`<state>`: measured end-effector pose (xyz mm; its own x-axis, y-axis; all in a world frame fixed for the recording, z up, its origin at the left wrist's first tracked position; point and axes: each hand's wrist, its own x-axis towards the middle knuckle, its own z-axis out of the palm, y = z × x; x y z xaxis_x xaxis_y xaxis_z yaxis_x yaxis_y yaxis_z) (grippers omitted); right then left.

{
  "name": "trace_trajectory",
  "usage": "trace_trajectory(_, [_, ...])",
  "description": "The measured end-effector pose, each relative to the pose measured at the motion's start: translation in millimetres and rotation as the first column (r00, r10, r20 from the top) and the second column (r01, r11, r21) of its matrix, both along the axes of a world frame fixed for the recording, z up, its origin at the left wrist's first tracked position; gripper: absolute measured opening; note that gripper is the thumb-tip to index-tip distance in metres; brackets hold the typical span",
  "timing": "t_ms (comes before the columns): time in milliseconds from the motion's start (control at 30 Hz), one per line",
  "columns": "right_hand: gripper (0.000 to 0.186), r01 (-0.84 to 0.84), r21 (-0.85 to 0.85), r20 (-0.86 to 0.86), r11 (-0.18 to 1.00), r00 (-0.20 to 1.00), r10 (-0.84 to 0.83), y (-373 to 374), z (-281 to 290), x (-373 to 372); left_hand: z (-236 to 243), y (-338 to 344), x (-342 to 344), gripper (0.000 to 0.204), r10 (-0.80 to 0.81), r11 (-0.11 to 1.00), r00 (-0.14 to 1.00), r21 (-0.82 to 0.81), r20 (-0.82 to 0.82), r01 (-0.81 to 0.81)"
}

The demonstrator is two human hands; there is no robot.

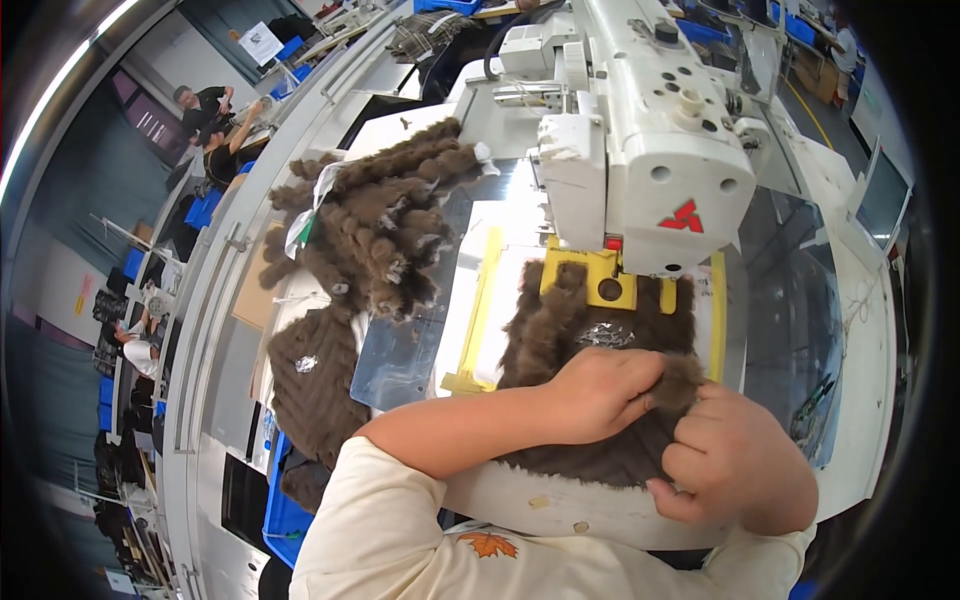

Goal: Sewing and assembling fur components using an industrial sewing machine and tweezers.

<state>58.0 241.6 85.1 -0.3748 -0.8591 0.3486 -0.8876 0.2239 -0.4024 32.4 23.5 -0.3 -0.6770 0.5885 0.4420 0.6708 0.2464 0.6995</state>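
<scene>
A short strip of brown fur (679, 382) stretches between my two hands. My left hand (606, 394) is closed on its left end, with the thumb and fingers pressed together. The fingers of my right hand (735, 455) are curled and pinch its right end. Both hands are above a flat brown fabric panel (630, 440) with a ragged edge, spread on the sewing machine's bed. Another fur strip (548, 335) lies on the panel's left side and runs up to a yellow template (590, 285) under the machine head. A small silvery patch (605, 336) shows on the panel.
The white sewing machine (675, 160) rises just beyond my hands. At the left sit a pile of bundled brown fur strips (375, 220) and a quilted brown piece (318, 380), with a blue bin (285, 505) below. A pen-like tool (815, 398) lies at the right. Other people work far left.
</scene>
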Motion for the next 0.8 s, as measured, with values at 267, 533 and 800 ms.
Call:
trace_trajectory(267, [0.035, 0.035, -0.041, -0.009, 0.999, 0.999, -0.036, 10, 12, 0, 2, 0, -2, 0.023, 0.012, 1.0, 0.999, 0.005, 0.041, -0.012])
trace_trajectory(533, [0.034, -0.015, 0.03, 0.061, 0.999, 0.998, 0.013, 6, 14, 0, 3, 0, 0, 0.022, -0.021, 1.0, 0.997, -0.005, 0.075, 0.021])
trace_trajectory(800, [0.033, -0.044, 0.075, 0.093, 0.996, 0.995, 0.037, 4, 13, 0, 2, 2, 1, 0.023, -0.072, 0.997, 0.995, -0.016, 0.068, 0.073])
